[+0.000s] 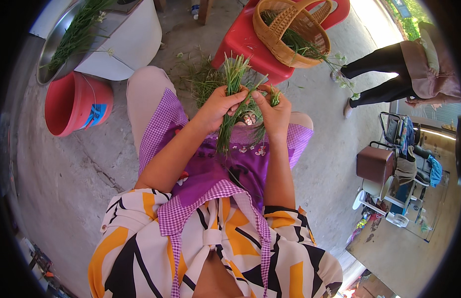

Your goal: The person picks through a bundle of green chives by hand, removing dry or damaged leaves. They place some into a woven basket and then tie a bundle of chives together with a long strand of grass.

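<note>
My left hand is closed around an upright bunch of green stalks, their pale cut ends pointing away from me and the leafy part hanging over my purple apron. Beside it, my right hand holds a smaller bunch of the same greens. Thumb and finger of both hands meet at a few stalks between the bunches. On the floor beyond my hands lies a loose heap of thin green stalks.
Ahead stands a red plastic chair bearing a wicker basket of flowering greens. At left are a metal basin with greens and a red bucket. A person stands at right, near a brown box-like seat.
</note>
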### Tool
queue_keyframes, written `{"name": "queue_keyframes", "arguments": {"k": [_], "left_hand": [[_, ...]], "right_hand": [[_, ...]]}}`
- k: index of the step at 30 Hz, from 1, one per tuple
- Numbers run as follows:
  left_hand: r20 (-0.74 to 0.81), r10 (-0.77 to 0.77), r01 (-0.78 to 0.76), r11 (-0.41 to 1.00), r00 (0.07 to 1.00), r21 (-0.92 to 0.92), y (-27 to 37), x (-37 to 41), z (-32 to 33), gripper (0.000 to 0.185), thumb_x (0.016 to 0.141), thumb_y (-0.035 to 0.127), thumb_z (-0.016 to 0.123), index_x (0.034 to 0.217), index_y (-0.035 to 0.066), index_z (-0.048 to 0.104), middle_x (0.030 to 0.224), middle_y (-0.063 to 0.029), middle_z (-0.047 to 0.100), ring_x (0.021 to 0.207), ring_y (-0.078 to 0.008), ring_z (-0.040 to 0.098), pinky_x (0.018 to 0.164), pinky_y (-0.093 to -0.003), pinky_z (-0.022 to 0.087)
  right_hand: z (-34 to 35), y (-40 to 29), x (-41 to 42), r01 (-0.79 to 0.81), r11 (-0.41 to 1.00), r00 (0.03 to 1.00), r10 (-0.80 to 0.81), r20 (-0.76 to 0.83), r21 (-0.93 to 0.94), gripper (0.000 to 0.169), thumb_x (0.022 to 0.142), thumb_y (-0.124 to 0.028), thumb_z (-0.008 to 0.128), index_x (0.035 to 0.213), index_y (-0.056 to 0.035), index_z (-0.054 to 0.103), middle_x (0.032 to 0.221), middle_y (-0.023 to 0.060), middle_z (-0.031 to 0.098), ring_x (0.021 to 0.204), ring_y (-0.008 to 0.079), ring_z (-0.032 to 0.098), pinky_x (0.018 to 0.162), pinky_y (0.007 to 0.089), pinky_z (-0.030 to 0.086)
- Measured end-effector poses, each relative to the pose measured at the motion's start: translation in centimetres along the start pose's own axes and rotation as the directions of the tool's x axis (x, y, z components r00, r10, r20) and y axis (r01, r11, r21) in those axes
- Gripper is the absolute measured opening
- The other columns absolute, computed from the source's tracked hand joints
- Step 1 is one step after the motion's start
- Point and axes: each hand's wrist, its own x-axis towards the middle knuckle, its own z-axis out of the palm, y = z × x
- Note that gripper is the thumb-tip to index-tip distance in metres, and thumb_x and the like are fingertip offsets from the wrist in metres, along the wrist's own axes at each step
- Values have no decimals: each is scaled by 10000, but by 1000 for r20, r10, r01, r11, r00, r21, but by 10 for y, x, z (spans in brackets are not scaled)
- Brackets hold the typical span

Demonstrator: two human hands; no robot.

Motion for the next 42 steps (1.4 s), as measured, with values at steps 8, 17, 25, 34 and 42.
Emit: {"name": "queue_keyframes", "arguments": {"k": [8, 17, 25, 34, 42], "left_hand": [[-145, 311, -249, 909, 939, 335, -11, 2, -2, 149, 828, 182, 576, 888, 47, 560, 729, 16, 568, 526, -16, 390, 456, -184, 297], [-115, 88, -70, 987, 989, 147, 2, -2, -2, 129, 831, 164, 565, 901, 58, 545, 741, 3, 572, 506, -17, 403, 447, -163, 307], [-54, -20, 25, 996, 998, 82, 7, -3, -3, 136, 822, 160, 567, 894, 44, 568, 696, 30, 540, 493, -10, 388, 422, -159, 280], [-179, 429, -262, 779, 885, 569, 24, -4, -27, 112, 784, 134, 621, 840, 37, 609, 726, 40, 556, 672, -45, 492, 617, -203, 393], [-41, 382, -311, 805, 923, 505, -7, -3, 19, 102, 758, 65, 632, 831, 14, 582, 763, 16, 572, 707, -52, 508, 656, -214, 417]], "right_hand": [[-9, -6, 8, 19, 994, 964, 12, -264, 112, 96, 799, -113, 606, 792, -18, 593, 603, -39, 490, 561, 31, 416, 507, 182, 345], [-5, 14, 6, 63, 997, 998, -63, 14, -41, 235, 803, -208, 622, 882, 13, 620, 518, -74, 416, 468, 10, 347, 430, 187, 265], [2, -7, 4, -252, 888, 966, 206, 157, 385, 180, 810, -164, 615, 883, -1, 627, 515, -79, 407, 415, 14, 307, 390, 181, 221], [-6, 11, 7, -173, 890, 962, 245, -121, 423, 147, 769, -160, 668, 739, -37, 593, 522, -72, 435, 432, 12, 347, 391, 189, 239], [1, 7, -2, -181, 918, 973, 220, -73, 354, 142, 778, -147, 652, 724, -31, 592, 519, -62, 449, 423, 21, 362, 390, 185, 255]]}}
